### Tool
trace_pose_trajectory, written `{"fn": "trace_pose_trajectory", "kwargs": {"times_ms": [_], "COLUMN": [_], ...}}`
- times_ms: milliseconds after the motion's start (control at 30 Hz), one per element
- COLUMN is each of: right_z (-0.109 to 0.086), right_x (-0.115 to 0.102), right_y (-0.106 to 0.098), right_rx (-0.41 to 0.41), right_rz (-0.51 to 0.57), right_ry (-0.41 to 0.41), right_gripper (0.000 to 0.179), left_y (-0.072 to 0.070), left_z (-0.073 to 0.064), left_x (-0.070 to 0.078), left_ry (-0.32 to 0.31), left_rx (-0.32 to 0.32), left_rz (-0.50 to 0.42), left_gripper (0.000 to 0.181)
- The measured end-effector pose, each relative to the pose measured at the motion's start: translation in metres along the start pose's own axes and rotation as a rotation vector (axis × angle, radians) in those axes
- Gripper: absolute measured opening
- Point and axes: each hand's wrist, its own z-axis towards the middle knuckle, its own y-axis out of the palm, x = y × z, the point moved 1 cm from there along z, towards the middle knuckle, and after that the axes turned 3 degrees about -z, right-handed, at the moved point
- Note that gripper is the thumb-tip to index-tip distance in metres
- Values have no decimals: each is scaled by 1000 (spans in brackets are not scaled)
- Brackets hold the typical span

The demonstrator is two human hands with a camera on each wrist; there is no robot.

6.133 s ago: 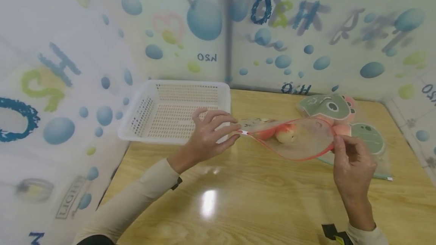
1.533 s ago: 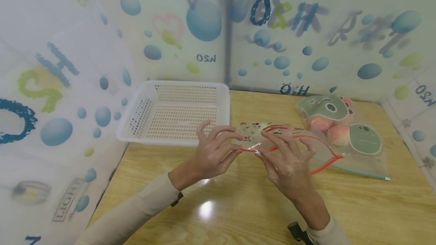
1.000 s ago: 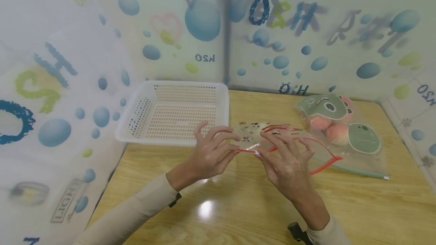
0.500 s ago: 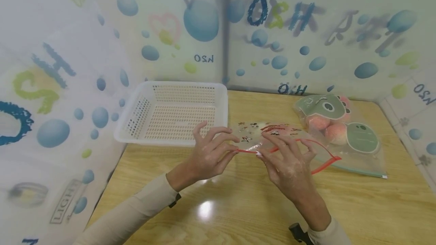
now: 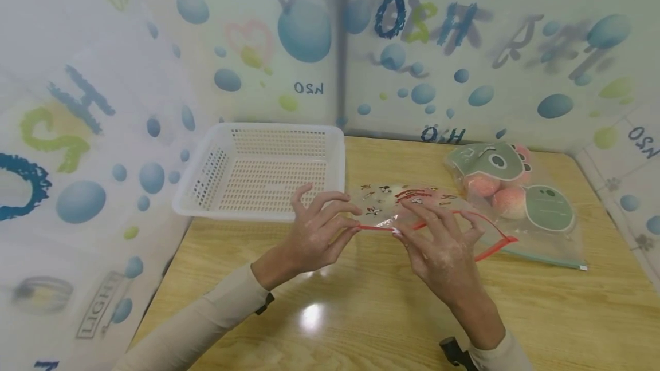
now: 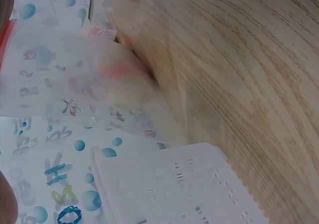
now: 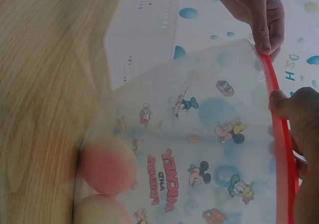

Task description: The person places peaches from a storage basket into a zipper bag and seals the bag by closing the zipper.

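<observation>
A clear zip bag (image 5: 384,210) with cartoon prints and a red zip edge stands on the table between my hands. My left hand (image 5: 314,236) pinches the left end of that red edge, fingers spread above. With thumb and fingertips my right hand (image 5: 446,253) grips the edge at the white slider (image 5: 396,231). Left of the slider the red strip runs straight; toward the right the bag's mouth gapes in a red loop. Through the film in the right wrist view, a peach (image 7: 107,167) and a second peach (image 7: 102,211) show at the bag's bottom.
A white perforated basket (image 5: 206,214) sits at the back left, just behind my left hand. At the back right lies another clear bag (image 5: 550,210) with green animal prints and several peaches inside. Patterned wall sheets (image 5: 423,62) border the wooden table (image 5: 361,314).
My right hand has come from the bag's far right end to the slider near my left hand. In the last half second it has slid slightly right along the zip with the slider.
</observation>
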Motion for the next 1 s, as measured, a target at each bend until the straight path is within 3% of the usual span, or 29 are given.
{"fn": "trace_pose_trajectory", "kwargs": {"times_ms": [367, 1000], "right_z": [-5, -6], "right_x": [3, 6], "right_y": [-3, -5], "right_rx": [-48, -42], "right_rz": [21, 27], "right_ry": [42, 40], "right_gripper": [38, 36], "left_y": [0, 2], "left_z": [-2, -5], "left_x": [0, -2], "left_ry": [-2, -45], "left_rx": [11, -16], "left_rz": [0, -25], "left_gripper": [19, 19]}}
